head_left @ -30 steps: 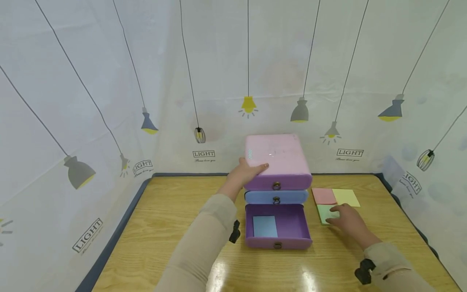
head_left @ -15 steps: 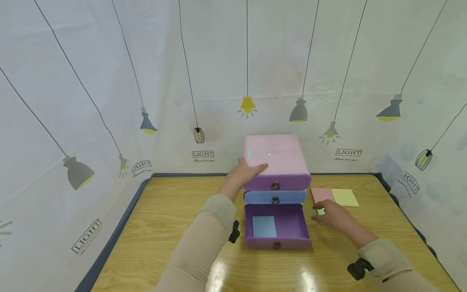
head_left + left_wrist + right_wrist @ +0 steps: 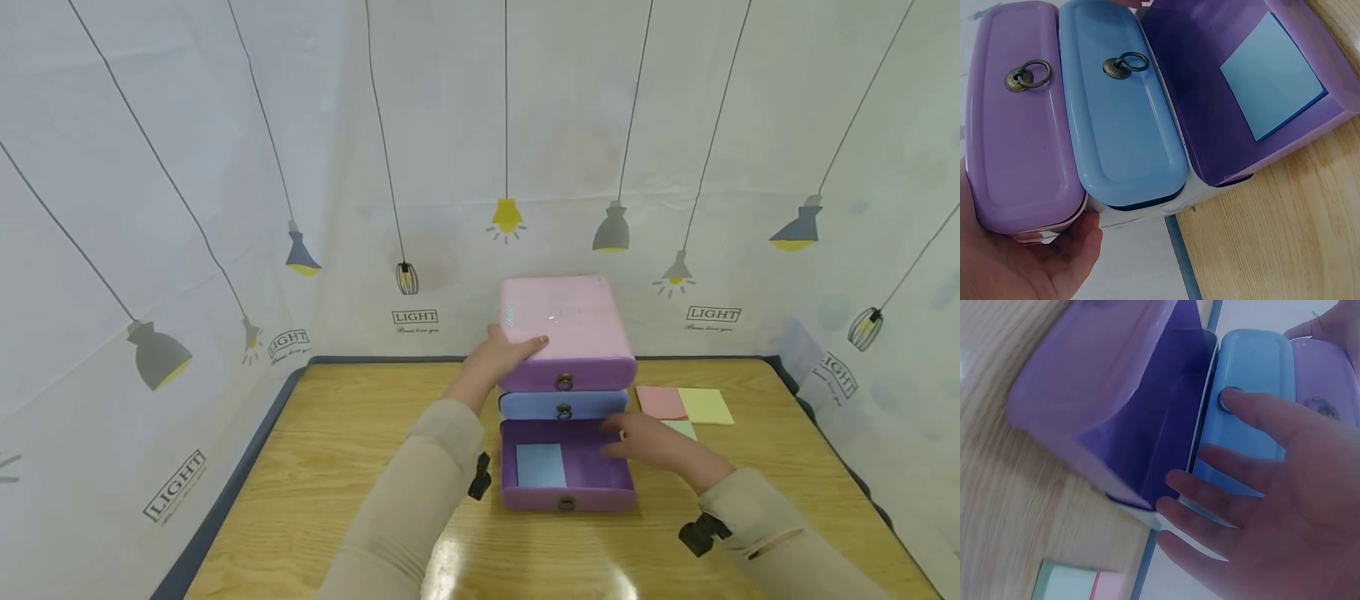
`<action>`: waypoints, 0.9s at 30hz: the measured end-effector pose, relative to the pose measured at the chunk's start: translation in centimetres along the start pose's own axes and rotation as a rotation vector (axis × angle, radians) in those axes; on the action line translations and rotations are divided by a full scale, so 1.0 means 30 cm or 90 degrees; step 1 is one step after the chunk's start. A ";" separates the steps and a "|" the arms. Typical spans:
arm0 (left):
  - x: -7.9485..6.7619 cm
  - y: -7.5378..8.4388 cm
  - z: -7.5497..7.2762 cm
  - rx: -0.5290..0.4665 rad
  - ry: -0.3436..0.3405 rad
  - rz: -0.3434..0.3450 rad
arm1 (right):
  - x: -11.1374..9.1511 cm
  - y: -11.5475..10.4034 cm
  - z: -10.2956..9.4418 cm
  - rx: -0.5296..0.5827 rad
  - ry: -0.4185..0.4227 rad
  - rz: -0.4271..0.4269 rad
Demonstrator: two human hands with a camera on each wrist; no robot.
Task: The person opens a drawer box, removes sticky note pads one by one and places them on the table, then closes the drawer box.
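A small drawer cabinet (image 3: 570, 321) with a pink top stands on the table. Its bottom purple drawer (image 3: 596, 454) is pulled out, with a blue sticky note pad (image 3: 541, 465) lying in the left part. My left hand (image 3: 498, 360) grips the cabinet's left front corner, thumb on top and fingers curled at the side. Over the drawer's right side is my right hand (image 3: 1297, 494), fingers spread and holding nothing. A green sticky note pad (image 3: 681, 429), partly hidden behind that hand, lies beside a pink pad (image 3: 662, 402) and a yellow pad (image 3: 707, 406).
The blue middle drawer (image 3: 564, 406) and purple top drawer (image 3: 600, 373) are closed, each with a ring pull. A white curtain (image 3: 442, 167) printed with lamps hangs behind the wooden table (image 3: 360, 442).
My right hand has moved left from the green sticky note pad to over the right side of the pulled-out drawer. My left hand stays on the cabinet.
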State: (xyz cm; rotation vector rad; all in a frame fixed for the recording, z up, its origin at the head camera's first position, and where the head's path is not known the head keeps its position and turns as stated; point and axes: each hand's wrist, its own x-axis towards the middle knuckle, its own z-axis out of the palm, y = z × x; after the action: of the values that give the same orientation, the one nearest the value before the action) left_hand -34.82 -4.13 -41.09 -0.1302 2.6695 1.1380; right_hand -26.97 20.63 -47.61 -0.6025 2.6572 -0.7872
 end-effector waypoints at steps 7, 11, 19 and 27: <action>-0.003 0.000 -0.010 0.001 -0.002 0.002 | 0.072 -0.026 0.035 -0.004 -0.039 0.004; -0.001 0.000 -0.014 0.001 -0.001 0.001 | 0.114 -0.055 0.041 -0.030 -0.064 -0.005; 0.009 -0.004 -0.006 0.013 -0.003 0.004 | 0.169 -0.088 0.071 -0.052 -0.123 0.000; 0.006 -0.001 -0.002 0.014 -0.007 0.007 | 0.204 -0.101 0.101 -0.070 -0.144 0.025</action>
State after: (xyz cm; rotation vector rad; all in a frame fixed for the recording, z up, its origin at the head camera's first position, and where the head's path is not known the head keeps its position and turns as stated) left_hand -35.01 -4.19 -41.13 -0.1042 2.6758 1.1087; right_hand -30.14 14.10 -49.34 -0.6256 2.5075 -0.5313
